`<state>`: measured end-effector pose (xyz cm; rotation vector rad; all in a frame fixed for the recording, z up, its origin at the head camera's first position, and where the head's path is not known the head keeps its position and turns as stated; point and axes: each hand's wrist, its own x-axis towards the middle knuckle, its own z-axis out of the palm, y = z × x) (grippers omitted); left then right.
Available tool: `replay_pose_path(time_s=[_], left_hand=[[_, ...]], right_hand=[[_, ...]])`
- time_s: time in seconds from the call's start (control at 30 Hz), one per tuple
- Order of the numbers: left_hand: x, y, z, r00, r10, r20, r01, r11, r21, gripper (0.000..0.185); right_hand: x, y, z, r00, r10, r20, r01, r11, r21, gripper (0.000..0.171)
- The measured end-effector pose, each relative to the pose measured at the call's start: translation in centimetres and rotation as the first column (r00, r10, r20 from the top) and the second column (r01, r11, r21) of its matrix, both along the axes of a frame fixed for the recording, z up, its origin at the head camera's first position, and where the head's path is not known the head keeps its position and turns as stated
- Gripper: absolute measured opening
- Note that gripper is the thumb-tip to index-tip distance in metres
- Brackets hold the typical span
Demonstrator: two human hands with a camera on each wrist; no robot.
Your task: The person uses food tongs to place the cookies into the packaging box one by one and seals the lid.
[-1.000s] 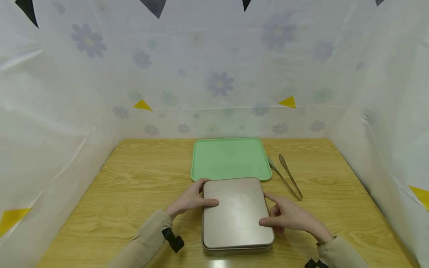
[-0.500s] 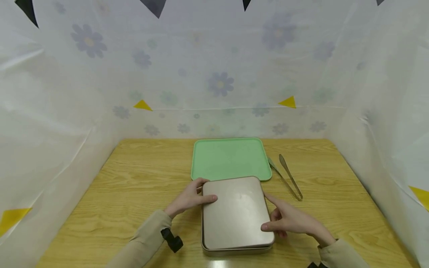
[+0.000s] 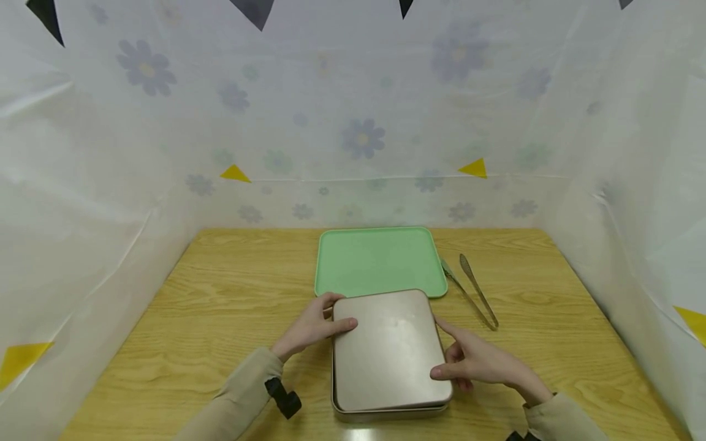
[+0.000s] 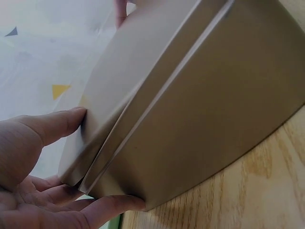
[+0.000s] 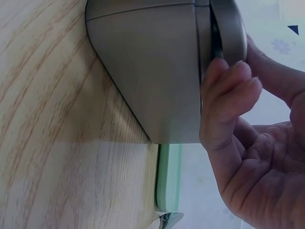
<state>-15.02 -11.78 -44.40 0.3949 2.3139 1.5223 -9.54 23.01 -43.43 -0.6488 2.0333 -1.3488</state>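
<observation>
A rectangular metal tin [image 3: 393,417] stands on the table, its silver lid [image 3: 390,352] on top, slightly askew. The lid's left side is loosened, and the tin's rim shows along the left and front. My left hand [image 3: 313,326] holds the far left corner, thumb on the lid's top; in the left wrist view a lower finger touches the tin's wall [image 4: 205,109]. On the right, my right hand [image 3: 478,360] grips the lid's edge, thumb on top and curled fingers beneath. A dark gap under the lid [image 5: 232,28] appears in the right wrist view. The tin's inside is hidden.
Behind the tin lies a green tray [image 3: 380,260], close to its far edge. Metal tongs [image 3: 475,294] rest spread to the right of the tray. White floral sheeting [image 3: 358,92] walls the wooden table [image 3: 220,288] at the back and sides.
The lid has turned slightly counterclockwise and shifted a little away from the tin's front, baring more rim at left. My right thumb has moved slightly toward the front with it.
</observation>
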Motion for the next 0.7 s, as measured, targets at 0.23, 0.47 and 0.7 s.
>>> replay_pose_path(time_s=[0.23,0.47,0.7], left_hand=[[0.06,0.1,0.09,1.0,-0.002,-0.004,0.002,1.0,0.025,0.055],[0.21,0.29,0.06,1.0,-0.004,0.023,0.003,0.999,0.054,0.054],[0.33,0.38,0.12,0.999,0.004,0.032,-0.006,0.998,0.064,0.054]], right_hand=[[-0.06,0.11,-0.03,1.0,0.004,-0.015,-0.004,1.0,-0.009,0.103],[-0.05,0.28,0.29,1.0,0.009,0.006,-0.009,1.0,-0.018,0.101],[-0.06,0.25,0.39,1.0,0.018,0.011,-0.017,0.999,-0.038,0.102]])
